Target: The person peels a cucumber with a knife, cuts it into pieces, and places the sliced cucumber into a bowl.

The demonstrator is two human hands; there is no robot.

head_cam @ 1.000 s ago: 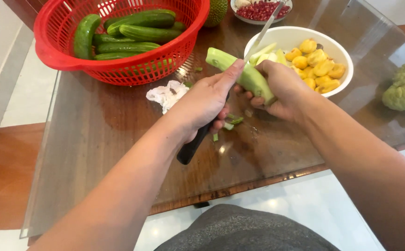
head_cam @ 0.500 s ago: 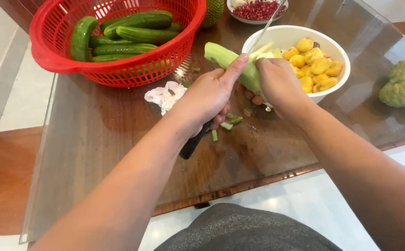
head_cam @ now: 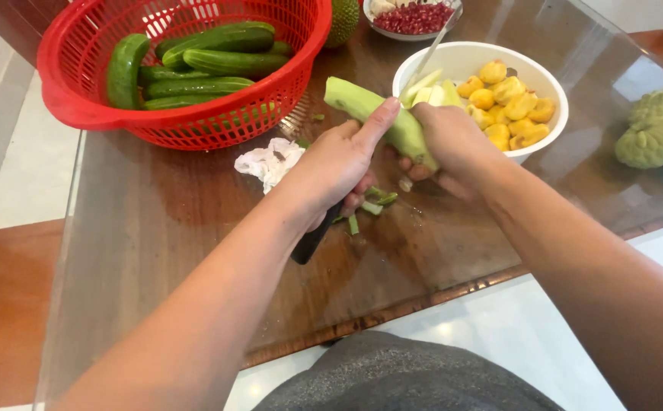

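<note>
Peeled cucumber [head_cam: 373,114] lower, both grips closed: left hand [head_cam: 331,169] around knife [head_cam: 312,237], right hand [head_cam: 453,141] beside bowl [head_cam: 552,122] rim.

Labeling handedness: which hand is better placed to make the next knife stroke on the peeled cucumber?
Left, probably. The left hand grips the knife, thumb on the peeled cucumber; the right hand only holds the cucumber over the white bowl.

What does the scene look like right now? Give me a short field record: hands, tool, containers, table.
left hand: grips a knife by its black handle, thumb on the peeled cucumber
right hand: holds the peeled cucumber over the table
blade: points up toward the white bowl
white bowl: yellow fruit pieces, pale cucumber slices
red basket: unpeeled cucumbers
table: glass top, green peel scraps, crumpled tissue
</note>
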